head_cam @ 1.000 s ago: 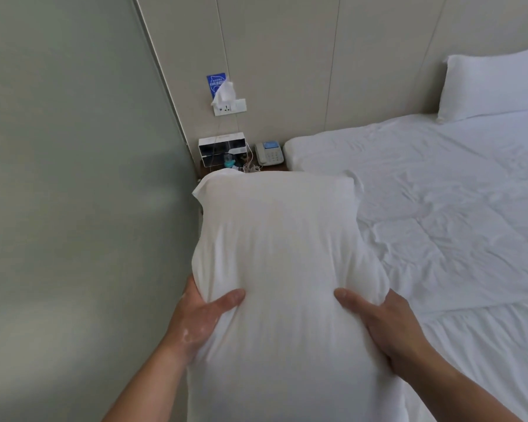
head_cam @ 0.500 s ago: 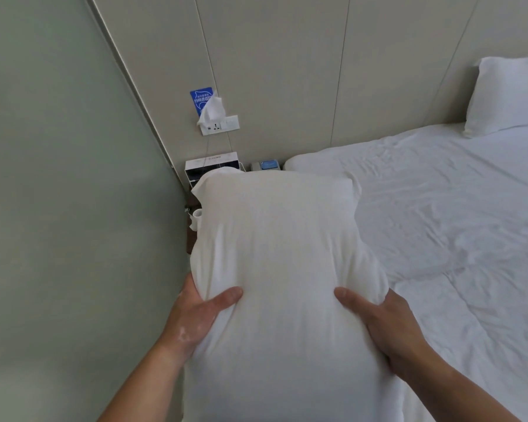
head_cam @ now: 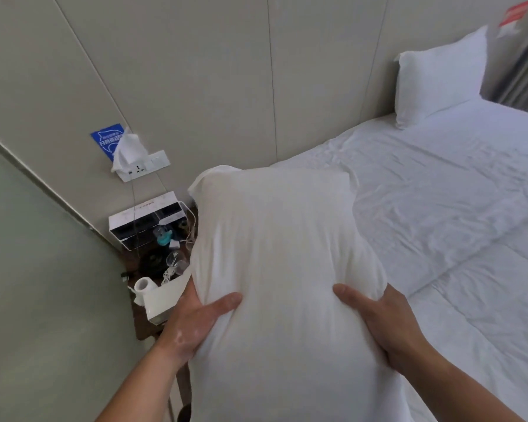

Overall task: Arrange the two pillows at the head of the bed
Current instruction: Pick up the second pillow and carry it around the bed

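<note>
I hold a white pillow (head_cam: 281,254) upright in front of me, over the near left corner of the bed (head_cam: 433,190). My left hand (head_cam: 195,324) grips its left side and my right hand (head_cam: 384,324) grips its right side, thumbs on the front. A second white pillow (head_cam: 439,77) leans against the wall at the far right of the bed's head. The bed has a wrinkled white sheet and a white duvet (head_cam: 485,315) folded back lower down.
A cluttered nightstand (head_cam: 147,269) stands in the corner left of the bed, with a white box (head_cam: 147,220), cables, a cup (head_cam: 142,284) and a white tissue holder (head_cam: 162,300). A wall socket (head_cam: 144,166) with tissue hangs above. A grey-green wall closes the left side.
The view has swung left and down, so the far pillow sits further right and the nightstand shows more. The held pillow has moved toward the bed's head; both hands keep their grip.
</note>
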{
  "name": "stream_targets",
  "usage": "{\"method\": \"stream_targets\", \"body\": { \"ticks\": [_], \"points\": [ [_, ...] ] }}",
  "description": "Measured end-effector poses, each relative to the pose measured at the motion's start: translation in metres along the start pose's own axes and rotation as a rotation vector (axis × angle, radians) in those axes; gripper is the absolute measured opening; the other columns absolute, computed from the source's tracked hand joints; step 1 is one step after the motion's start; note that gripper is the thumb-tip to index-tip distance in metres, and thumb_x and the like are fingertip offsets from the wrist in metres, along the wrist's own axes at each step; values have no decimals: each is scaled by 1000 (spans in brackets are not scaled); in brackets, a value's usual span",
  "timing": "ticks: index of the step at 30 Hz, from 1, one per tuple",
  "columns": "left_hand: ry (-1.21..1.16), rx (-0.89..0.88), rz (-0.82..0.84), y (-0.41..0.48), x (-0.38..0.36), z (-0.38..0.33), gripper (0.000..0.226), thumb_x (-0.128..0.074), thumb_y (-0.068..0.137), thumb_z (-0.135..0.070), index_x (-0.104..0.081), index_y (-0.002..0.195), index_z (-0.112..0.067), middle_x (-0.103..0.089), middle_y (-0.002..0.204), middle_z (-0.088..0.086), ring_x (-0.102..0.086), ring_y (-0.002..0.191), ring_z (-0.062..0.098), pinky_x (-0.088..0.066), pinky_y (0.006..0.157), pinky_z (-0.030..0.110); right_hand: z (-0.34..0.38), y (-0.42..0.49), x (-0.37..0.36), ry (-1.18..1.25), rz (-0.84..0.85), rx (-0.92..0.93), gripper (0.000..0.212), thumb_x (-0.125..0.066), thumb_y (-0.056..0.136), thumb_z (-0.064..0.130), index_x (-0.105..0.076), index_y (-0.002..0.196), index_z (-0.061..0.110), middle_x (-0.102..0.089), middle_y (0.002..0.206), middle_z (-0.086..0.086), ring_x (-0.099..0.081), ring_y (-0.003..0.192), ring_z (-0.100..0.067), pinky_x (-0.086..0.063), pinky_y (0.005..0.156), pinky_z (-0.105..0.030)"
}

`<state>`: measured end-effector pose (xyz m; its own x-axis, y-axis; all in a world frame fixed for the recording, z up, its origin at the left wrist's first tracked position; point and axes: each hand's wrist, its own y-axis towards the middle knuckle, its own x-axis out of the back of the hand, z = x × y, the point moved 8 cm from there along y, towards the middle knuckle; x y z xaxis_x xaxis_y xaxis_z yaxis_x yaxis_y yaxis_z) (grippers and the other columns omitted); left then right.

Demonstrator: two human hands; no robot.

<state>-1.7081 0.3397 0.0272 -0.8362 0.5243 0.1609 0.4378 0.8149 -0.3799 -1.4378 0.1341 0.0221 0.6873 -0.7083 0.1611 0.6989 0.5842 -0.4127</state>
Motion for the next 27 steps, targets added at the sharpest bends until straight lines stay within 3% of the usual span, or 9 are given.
{"method": "stream_targets", "body": {
  "ticks": [5, 10, 13, 18, 25, 27],
  "points": [
    [44, 43, 175, 68, -13, -7, 64, -91, 66, -37, -53, 115, -47, -70, 117, -6, -67, 105, 12, -54, 76, 28, 11, 26, -4, 16, -145, -51, 44, -91, 71, 37, -73, 110, 27, -80, 97, 7, -76, 89, -19, -60, 81, -40],
    [96, 55, 262, 130, -37, -16, 83, -94, 42, -61, -56, 115, -52, -72, 123, -6, -69, 113, 18, -56, 96, 44, 17, 54, 7, 29, -251, -86, 40, -91, 73, 37, -73, 106, 25, -79, 93, 7, -74, 85, -15, -54, 68, -31],
    [106, 45, 319, 160, -60, -28, 77, -91, 44, -56, -57, 113, -50, -72, 118, -10, -69, 109, 12, -57, 84, 33, 17, 77, 15, 58, -291, -117, 35, -90, 74, 35, -72, 103, 26, -77, 91, 8, -73, 82, -14, -51, 64, -28],
    [152, 17, 341, 218, -95, -58, 100, -94, 45, -56, -54, 136, -43, -73, 123, -10, -70, 112, 13, -57, 89, 35, 28, 135, 34, 111, -336, -128, 43, -92, 71, 38, -74, 108, 25, -79, 92, 7, -75, 85, -16, -55, 70, -32],
    [203, 10, 324, 281, -150, -112, 73, -96, 46, -48, -61, 110, -47, -77, 107, -11, -72, 99, 6, -55, 73, 22, 58, 206, 64, 190, -339, -108, 46, -93, 69, 36, -74, 111, 26, -81, 94, 10, -77, 87, -15, -58, 77, -36],
    [209, -7, 339, 301, -168, -129, 72, -99, 49, -44, -61, 110, -45, -78, 104, -12, -73, 95, 3, -55, 68, 17, 64, 224, 73, 227, -349, -112, 40, -92, 71, 34, -73, 106, 28, -80, 92, 11, -76, 85, -13, -57, 72, -33]
  ]
}}
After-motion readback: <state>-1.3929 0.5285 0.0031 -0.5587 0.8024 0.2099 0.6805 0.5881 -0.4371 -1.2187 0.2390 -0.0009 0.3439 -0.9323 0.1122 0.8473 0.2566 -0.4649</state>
